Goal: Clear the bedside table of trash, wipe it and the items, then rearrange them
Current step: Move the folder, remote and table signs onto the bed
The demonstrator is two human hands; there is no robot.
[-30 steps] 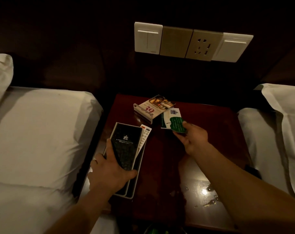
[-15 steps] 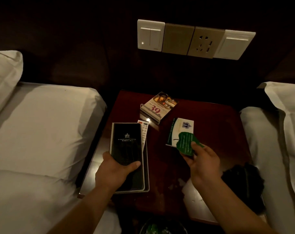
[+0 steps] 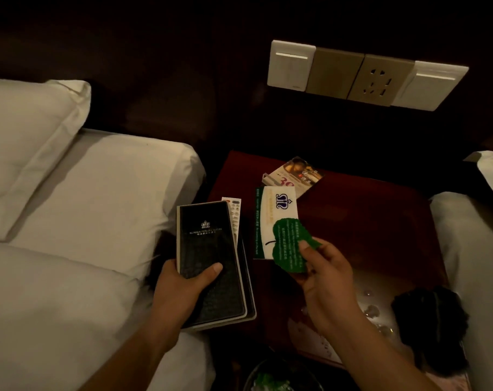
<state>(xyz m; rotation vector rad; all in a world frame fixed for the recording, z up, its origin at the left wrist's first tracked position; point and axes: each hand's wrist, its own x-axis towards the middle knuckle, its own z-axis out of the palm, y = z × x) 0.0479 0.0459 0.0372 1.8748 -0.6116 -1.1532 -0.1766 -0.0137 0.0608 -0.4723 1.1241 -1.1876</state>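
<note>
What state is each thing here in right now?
Left hand: grips the black folder, thumb on cover.
Right hand: pinches the green leaf card, white card behind it.
Remote: tucked under the folder.
Bedside table: wet droplets front right.
Advert stand: at the back.
Dark cloth: crumpled, right front corner.

I see folder (image 3: 211,261) at table's (image 3: 366,221) nine o'clock, leaf card (image 3: 286,241) central, tent card (image 3: 293,173) at twelve, cloth (image 3: 431,323) at four

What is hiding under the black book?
A white remote pokes out from under the black book in the left hand, plus a second folder's edges. The rest is covered.
</note>
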